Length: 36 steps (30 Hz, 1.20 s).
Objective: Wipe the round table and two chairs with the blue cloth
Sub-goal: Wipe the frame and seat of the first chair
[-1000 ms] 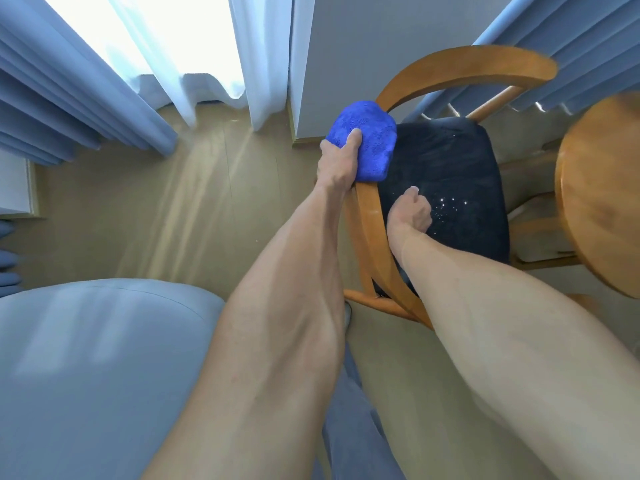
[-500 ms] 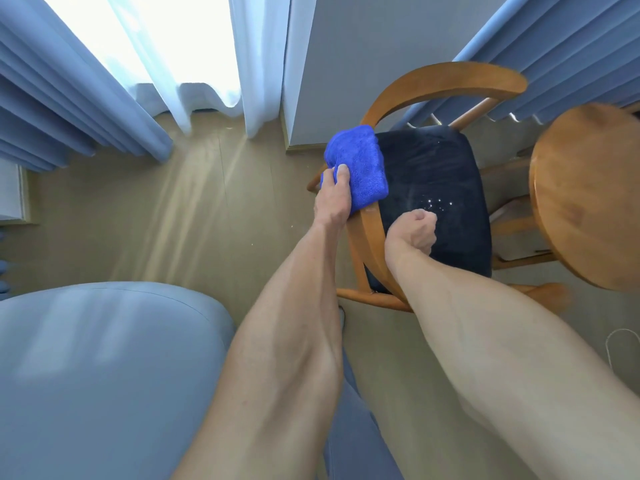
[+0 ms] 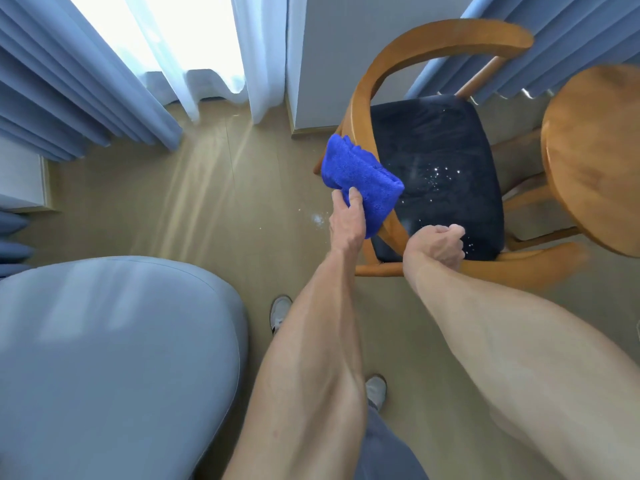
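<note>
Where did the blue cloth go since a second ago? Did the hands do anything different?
The left hand slid the folded blue cloth down the curved wooden arm of the chair, from up near the backrest toward the front. Its grip on the cloth did not change. The right hand stayed curled at the front of the dark seat cushion, and the round wooden table stayed beside the chair.

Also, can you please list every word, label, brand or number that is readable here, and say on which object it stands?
None: no readable text shows on the blue cloth, the chair, the round table, the curtains or the shoes.
</note>
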Motion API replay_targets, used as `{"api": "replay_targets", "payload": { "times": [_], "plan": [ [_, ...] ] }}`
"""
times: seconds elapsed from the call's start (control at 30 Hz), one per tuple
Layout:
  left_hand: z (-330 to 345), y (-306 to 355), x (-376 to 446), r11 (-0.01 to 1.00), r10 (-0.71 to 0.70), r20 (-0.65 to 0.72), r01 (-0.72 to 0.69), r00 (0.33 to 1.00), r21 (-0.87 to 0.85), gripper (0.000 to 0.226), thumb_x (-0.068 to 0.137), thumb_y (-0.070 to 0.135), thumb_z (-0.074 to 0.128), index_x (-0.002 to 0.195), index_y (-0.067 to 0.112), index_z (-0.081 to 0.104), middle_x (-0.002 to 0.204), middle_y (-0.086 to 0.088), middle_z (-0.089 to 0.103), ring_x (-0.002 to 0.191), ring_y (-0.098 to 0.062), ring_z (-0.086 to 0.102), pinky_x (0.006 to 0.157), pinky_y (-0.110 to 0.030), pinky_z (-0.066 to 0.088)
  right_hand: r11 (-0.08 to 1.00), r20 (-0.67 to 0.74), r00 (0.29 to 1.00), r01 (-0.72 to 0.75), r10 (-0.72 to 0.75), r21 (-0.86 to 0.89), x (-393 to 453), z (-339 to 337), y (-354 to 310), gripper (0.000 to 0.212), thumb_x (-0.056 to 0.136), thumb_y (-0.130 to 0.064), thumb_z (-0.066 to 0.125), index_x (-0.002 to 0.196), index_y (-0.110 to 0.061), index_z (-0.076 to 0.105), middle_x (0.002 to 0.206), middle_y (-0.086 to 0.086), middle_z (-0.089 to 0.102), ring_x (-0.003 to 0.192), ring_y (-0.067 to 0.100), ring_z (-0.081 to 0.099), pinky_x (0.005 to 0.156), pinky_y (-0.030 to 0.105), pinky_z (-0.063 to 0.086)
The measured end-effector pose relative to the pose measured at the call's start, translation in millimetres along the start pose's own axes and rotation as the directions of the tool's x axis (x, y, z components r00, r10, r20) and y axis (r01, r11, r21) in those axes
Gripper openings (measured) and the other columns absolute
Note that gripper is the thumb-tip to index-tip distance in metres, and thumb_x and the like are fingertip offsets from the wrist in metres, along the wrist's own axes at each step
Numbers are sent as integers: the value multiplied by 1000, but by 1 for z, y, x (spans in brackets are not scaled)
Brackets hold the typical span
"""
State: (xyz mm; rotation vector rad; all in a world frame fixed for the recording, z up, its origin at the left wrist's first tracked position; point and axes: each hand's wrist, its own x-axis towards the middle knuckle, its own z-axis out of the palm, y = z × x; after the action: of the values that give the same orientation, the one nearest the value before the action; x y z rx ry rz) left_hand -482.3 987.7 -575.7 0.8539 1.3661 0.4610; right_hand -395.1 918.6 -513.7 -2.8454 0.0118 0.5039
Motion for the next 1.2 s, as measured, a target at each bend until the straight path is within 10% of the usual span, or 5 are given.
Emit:
{"api": "replay_targets", "payload": {
  "times": [0.4,0.6,0.8,0.9,1.2],
  "plan": [
    [109,-78,-93,995,89,-267,-70,960,77,52,95,51,43,131,14,35,110,-7,57,94,-33,55,83,-38,44,940,-360,879,341,-311,18,82,-19,171,39,88,-8,46,126,-15,54,132,12,53,124,30,47,103,45,39],
    [149,-136,-139,895,252,-188,-155,949,419,27,87,48,33,91,23,40,73,-2,59,75,-30,55,68,-39,42,894,-263,893,414,-364,169,118,-35,224,36,96,-11,46,131,-15,50,126,10,51,105,28,56,81,34,44],
    [139,-143,-152,681,378,41,-307,925,664,14,70,19,31,64,20,44,69,-3,53,69,-32,49,58,-35,31,506,-166,488,859,-857,-84,106,-33,227,53,82,-9,50,135,-9,54,138,17,51,126,35,48,99,45,40],
    [119,-133,-143,556,428,174,-410,887,723,53,67,14,32,102,14,72,96,-10,62,91,-32,57,79,-40,46,326,49,334,937,-941,-130,96,-20,223,69,81,-9,51,149,-17,40,156,22,29,146,35,27,114,49,24],
    [66,-76,-107,413,623,-39,-287,781,865,49,63,13,33,94,14,70,96,-9,69,88,-35,59,66,-32,32,435,68,496,812,-866,-390,69,20,186,97,80,-38,71,155,-8,16,157,31,16,147,44,16,118,53,20]
  ]
}}
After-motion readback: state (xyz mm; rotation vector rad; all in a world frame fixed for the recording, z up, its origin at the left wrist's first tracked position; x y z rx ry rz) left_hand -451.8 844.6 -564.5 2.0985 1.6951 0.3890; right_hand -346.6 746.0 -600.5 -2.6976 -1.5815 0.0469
